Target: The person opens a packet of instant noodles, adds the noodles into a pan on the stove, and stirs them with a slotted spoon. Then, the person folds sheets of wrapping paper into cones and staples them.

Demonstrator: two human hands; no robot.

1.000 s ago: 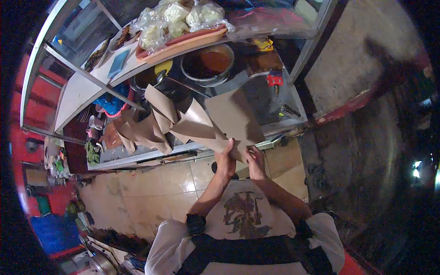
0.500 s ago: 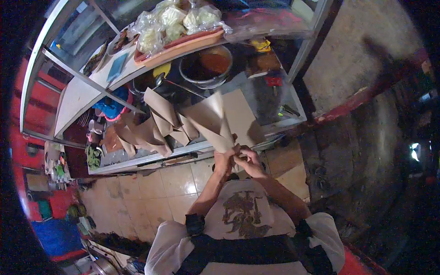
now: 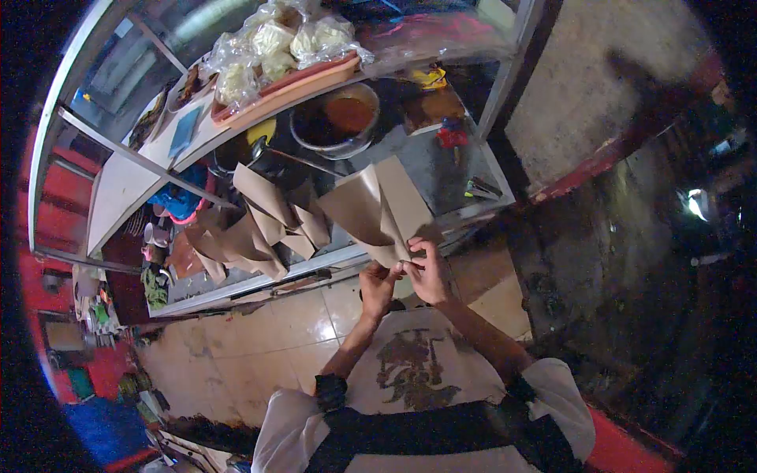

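A brown paper cone is pinched at its lower, narrow end by both hands, its wide mouth pointing away toward the counter. My left hand is closed on the tip from the left. From the right, my right hand grips the same end, its fingers bent around the paper edge. Flat brown paper sheets lie on the counter just behind the cone. To the left stand several folded paper cones, leaning against each other.
A metal pot of dark reddish food sits on the counter, with a ladle beside it. A stapler lies near the right corner. Above, an orange tray carries plastic bags of pale food. The cabinet's metal frame rises at left.
My left hand has shifted slightly down and left, and my right hand has risen along the paper edge. The cone stays held. The whole view has shifted a little.
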